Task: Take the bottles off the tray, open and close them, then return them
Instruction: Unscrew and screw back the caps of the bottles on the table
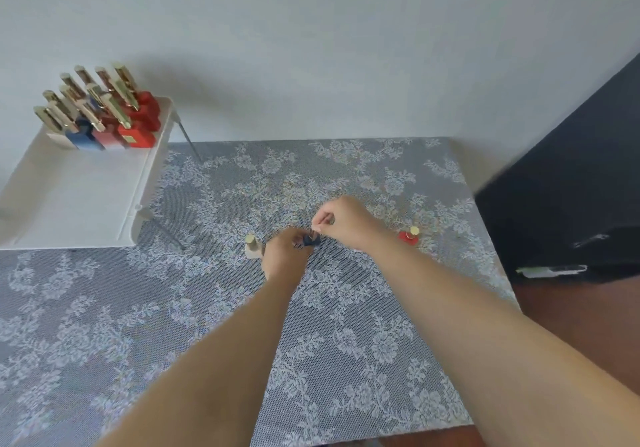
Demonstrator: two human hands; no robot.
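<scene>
The left hand (282, 254) wraps its fingers around a dark blue bottle (310, 240) on the lace tablecloth (346, 342). Just above it, the right hand (341, 221) pinches the gold cap (320, 226). A white bottle (252, 247) stands just left of the left fingers, a red bottle (409, 236) well right; other bottles (104, 114) stay on the white tray (76, 200).

2 bare, apparently sleeveless forearms

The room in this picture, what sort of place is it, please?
Probably a home, not a workshop: a table under a lace floral tablecloth against a plain wall, and a white legged tray holding small gold-capped bottles, perhaps nail polish.
</scene>
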